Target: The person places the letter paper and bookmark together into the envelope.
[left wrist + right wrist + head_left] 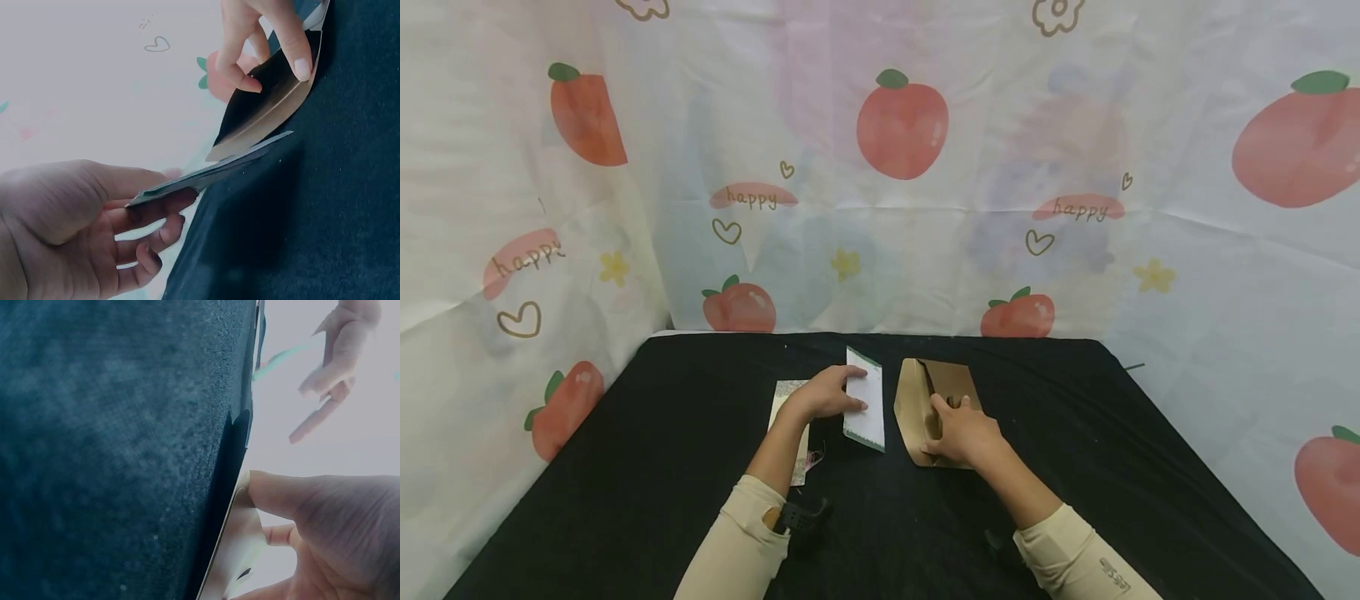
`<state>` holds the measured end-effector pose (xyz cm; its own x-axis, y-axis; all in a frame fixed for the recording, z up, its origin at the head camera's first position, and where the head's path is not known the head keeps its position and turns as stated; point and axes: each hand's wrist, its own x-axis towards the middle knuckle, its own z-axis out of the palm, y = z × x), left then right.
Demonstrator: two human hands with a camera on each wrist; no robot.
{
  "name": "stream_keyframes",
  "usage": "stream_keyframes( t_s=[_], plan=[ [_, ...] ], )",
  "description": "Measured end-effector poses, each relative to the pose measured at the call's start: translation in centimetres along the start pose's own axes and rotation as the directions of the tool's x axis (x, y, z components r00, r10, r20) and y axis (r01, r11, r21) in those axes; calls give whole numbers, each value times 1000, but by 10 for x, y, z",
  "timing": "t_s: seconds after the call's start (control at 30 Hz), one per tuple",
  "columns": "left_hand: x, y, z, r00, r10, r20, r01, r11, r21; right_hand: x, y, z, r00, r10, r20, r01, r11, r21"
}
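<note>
My left hand [829,393] grips a white folded card [868,417] with green trim along its top and bottom edges. In the left wrist view the card [215,172] is pinched between thumb and fingers and seen nearly edge-on, with its layers showing. To its right lies a gold-brown envelope [912,408], its flap spread toward the card. My right hand [967,435] holds the envelope at its mouth, thumb near the lower edge and fingers farther up. The dark inside of the envelope [265,94] shows between thumb and fingers in the left wrist view.
Partly behind the left forearm lies a pale patterned card [784,400], with a small pink tassel [812,459] at its right edge. Black cloth [880,533] covers the table. A printed curtain [895,250] hangs behind and along both sides.
</note>
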<state>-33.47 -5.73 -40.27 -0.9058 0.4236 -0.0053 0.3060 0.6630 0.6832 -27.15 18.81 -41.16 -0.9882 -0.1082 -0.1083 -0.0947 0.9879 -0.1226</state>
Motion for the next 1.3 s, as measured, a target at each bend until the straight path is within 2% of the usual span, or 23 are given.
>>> stream_keyframes(
  t_s=[0.13, 0.4, 0.6, 0.73, 1.3],
  plan=[
    [-1, 9, 3, 998, 47, -29, -48, 999, -25, 0, 0, 0, 1000, 2, 2, -2, 1000, 4],
    [4, 18, 17, 994, 106, -23, -107, 993, -52, -1, 1, 0, 1000, -5, 6, 5, 1000, 15],
    [10, 20, 31, 993, 107, -51, -109, 993, -47, -1, 3, 0, 1000, -9, 6, 9, 1000, 2],
    [11, 24, 38, 990, 109, -92, -117, 989, -88, 0, 3, -1, 1000, -19, 6, 19, 1000, -8],
    [15, 21, 50, 976, 72, -204, -103, 984, -144, 1, 2, -1, 1000, -20, 7, 20, 1000, 17]
  ],
)
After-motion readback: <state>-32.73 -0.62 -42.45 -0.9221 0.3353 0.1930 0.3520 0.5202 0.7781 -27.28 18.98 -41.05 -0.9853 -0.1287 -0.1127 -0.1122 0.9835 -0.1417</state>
